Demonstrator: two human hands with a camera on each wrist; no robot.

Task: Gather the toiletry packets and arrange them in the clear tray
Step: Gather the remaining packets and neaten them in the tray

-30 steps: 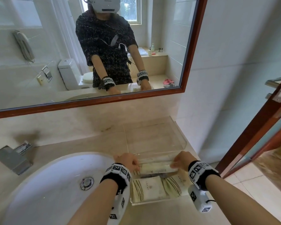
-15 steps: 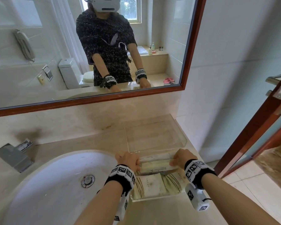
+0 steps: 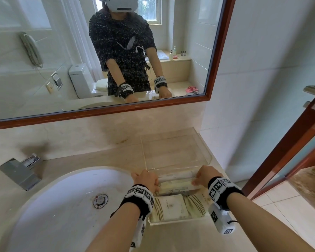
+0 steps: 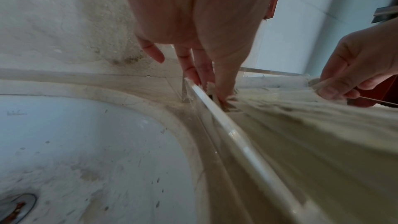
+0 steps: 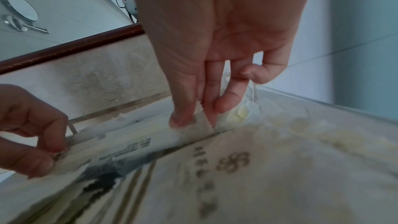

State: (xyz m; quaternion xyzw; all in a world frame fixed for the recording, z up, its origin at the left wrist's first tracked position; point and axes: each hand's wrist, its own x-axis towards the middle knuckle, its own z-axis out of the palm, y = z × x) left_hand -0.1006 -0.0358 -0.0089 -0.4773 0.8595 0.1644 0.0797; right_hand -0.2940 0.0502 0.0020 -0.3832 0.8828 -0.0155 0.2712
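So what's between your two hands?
A long packet, pinched at its ends by the left hand and right hand, over the tray; head view.

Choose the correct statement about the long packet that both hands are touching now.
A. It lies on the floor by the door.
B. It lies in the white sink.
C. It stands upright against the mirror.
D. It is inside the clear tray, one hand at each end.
D: the left hand and right hand pinch opposite ends of the long packet, low inside the clear tray.
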